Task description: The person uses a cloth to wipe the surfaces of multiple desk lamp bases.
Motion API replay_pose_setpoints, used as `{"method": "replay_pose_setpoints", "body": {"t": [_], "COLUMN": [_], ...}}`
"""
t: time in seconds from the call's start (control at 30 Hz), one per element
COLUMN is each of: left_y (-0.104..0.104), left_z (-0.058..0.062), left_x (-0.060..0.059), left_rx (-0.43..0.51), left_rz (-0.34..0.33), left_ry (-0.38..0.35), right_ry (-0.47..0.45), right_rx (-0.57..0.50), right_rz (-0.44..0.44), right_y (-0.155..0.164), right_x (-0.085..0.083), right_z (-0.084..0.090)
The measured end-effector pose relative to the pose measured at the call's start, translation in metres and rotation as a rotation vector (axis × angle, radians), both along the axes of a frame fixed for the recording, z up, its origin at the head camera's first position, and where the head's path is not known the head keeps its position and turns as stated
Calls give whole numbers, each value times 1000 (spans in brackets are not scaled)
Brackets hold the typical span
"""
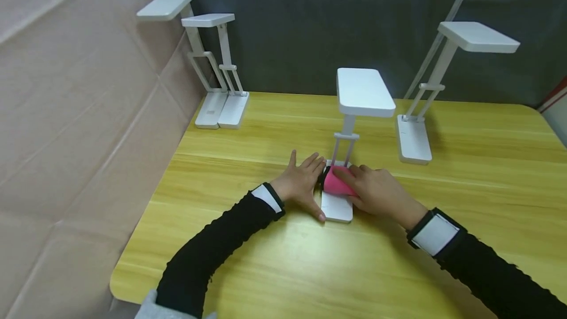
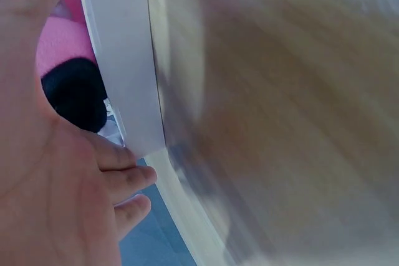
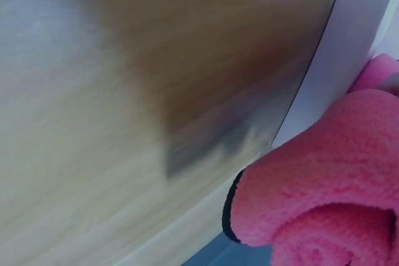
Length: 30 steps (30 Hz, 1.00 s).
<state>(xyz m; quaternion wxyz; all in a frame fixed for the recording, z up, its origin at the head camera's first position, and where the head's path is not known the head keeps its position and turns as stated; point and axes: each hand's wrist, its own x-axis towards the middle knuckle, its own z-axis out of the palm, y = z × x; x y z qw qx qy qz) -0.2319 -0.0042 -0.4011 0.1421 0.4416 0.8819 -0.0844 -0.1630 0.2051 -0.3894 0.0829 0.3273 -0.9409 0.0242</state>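
Note:
In the head view a white desk lamp stands on the table, its flat base toward me. My right hand holds a bunched pink cloth with black edging against the top of that base. The left hand rests along the base's left side, thumb near the front corner and fingers extended toward the back. In the left wrist view its fingers lie by the end of the base's side. Folds of the cloth fill much of the right wrist view and hide the right fingers.
Two more white lamps stand side by side at the back left. Another lamp is at the back right. The wooden table meets a dark curtain behind and a quilted pale wall at left.

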Motion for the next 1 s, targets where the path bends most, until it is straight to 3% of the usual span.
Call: {"method": "replay_pose_setpoints", "body": {"t": [0.37,0.67,1.0], "left_y": [-1,2,1], "left_z": [2,2,0], "left_x": [0,1,0], "left_rx": [10,-21,-12], "left_rz": [-2,8,11], "left_ry": [1,24,16], "right_ry": [-26,-33,-125], "right_rx": [58,28,-22], "right_rz": [2,45,96], "right_y": [-2,-3,-3], "right_x": [23,41,54], "right_z": [2,-1,2]}}
